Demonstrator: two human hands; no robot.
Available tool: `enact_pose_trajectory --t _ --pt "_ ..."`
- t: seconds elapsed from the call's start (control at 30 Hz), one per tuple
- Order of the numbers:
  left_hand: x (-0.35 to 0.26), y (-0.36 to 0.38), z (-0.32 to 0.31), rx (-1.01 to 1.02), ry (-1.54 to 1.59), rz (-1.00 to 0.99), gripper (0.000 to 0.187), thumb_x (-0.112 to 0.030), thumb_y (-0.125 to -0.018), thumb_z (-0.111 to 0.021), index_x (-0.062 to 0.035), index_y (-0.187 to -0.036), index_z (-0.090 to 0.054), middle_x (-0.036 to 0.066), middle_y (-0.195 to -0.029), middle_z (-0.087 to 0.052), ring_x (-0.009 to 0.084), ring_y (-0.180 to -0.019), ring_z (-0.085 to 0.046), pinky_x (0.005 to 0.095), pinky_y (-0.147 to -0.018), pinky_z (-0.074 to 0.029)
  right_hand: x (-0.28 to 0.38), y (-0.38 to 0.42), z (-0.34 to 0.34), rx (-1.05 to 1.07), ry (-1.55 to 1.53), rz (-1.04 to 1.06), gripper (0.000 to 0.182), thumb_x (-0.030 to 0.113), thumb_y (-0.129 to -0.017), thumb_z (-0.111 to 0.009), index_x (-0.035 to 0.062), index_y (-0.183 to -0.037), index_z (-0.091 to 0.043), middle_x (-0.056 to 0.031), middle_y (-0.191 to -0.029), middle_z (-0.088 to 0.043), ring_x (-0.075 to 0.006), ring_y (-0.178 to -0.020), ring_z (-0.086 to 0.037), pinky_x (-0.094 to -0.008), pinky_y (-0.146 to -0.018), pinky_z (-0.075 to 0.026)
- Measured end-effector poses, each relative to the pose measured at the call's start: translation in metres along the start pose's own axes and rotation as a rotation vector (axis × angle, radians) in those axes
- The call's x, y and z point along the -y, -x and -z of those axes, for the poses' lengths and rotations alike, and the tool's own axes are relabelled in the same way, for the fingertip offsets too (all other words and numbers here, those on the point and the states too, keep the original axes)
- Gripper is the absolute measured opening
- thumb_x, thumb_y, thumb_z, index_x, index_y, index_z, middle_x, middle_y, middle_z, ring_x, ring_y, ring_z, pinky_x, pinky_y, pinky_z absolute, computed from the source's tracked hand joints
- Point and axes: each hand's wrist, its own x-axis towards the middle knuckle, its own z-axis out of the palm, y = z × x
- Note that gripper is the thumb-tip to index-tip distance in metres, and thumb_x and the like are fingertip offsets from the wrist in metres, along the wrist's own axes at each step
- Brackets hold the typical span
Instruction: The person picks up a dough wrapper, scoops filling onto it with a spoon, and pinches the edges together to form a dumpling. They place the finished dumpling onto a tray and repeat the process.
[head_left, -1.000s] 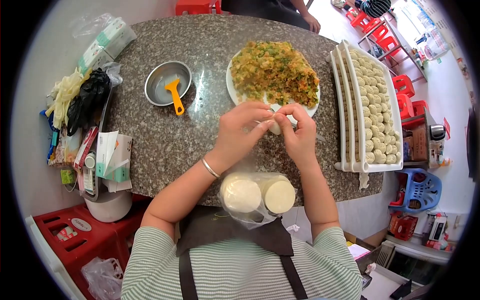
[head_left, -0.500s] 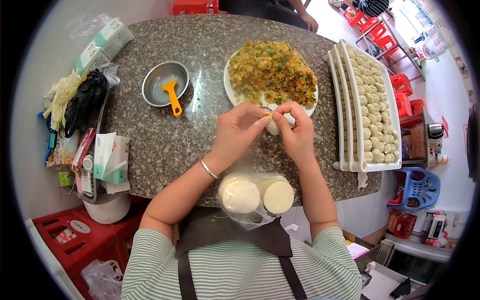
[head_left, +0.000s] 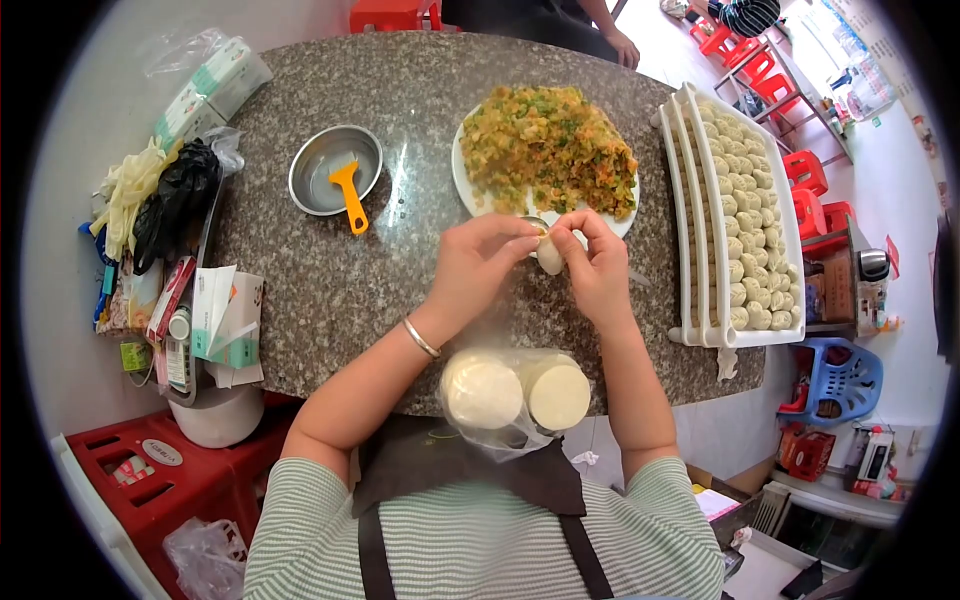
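A small pale dumpling (head_left: 549, 257) with a bit of filling showing at its top is between my two hands, near the front rim of the filling plate (head_left: 466, 190). My left hand (head_left: 484, 262) has its thumb and fingers closed at the dumpling's left side, with a metal spoon's bowl partly visible there. My right hand (head_left: 592, 262) pinches the dumpling's edge from the right. Chopped orange and green filling (head_left: 545, 145) is heaped on the plate. Two stacks of round wrappers (head_left: 482, 392) stand in clear plastic at the table's near edge.
Stacked white trays (head_left: 790, 250) of pleated dumplings stand at the right. A metal bowl (head_left: 310, 190) with an orange-handled scraper (head_left: 350, 198) sits left of the plate. Tissue boxes (head_left: 228, 320) and bags (head_left: 178, 205) line the left edge. Another person's hand (head_left: 624, 48) is beyond the table.
The view has shifted slightly. My fingers have moved a little around the dumpling's top, which both hands still hold.
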Motion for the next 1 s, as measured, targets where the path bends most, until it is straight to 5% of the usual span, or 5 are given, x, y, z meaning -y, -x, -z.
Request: enact_pose_trajectory --t 0.5,0.7,0.77,1.0 --pt "-0.011 0.002 -0.002 0.048 -0.020 -0.026 0.012 -0.007 -0.085 -0.069 0.0004 -0.095 -0.070 0.007 -0.096 -0.070 0.0134 -0.090 -0.067 0.0267 -0.078 -0.053 -0.001 0.000 -0.004 -0.008 0.189 0.204 0.012 0.011 -0.091 -0.062 -0.0011 -0.088 -0.061 -0.0075 -0.087 -0.062 -0.0165 -0.080 -0.058 -0.0278 -0.074 -0.045" --pt "-0.001 -0.003 0.004 0.067 0.016 0.049 0.012 -0.007 -0.085 -0.070 0.0010 -0.094 -0.069 0.007 -0.094 -0.069 0.0139 -0.087 -0.065 0.0281 -0.079 -0.052 -0.003 0.000 0.000 0.015 -0.089 -0.078 0.012 0.012 -0.093 -0.061 0.0002 -0.092 -0.060 -0.0042 -0.084 -0.060 -0.0127 -0.080 -0.055 -0.0262 -0.074 -0.044" --pt "-0.001 -0.002 0.003 0.067 0.002 0.019 0.011 -0.006 -0.085 -0.069 0.0010 -0.093 -0.069 0.007 -0.094 -0.069 0.0138 -0.086 -0.065 0.0281 -0.078 -0.052 0.004 -0.002 0.003 0.081 0.057 0.004 0.010 0.009 -0.089 -0.062 -0.0008 -0.092 -0.060 -0.0140 -0.088 -0.061 -0.0243 -0.084 -0.060 -0.0325 -0.077 -0.047" --pt "-0.006 0.003 -0.001 0.003 -0.032 -0.015 0.011 -0.005 -0.085 -0.069 0.0015 -0.094 -0.069 0.007 -0.094 -0.068 0.0126 -0.089 -0.065 0.0272 -0.080 -0.053 0.007 -0.001 -0.001 0.028 0.170 0.153 0.010 0.007 -0.087 -0.063 -0.0013 -0.091 -0.059 -0.0145 -0.086 -0.060 -0.0267 -0.084 -0.059 -0.0344 -0.076 -0.046"
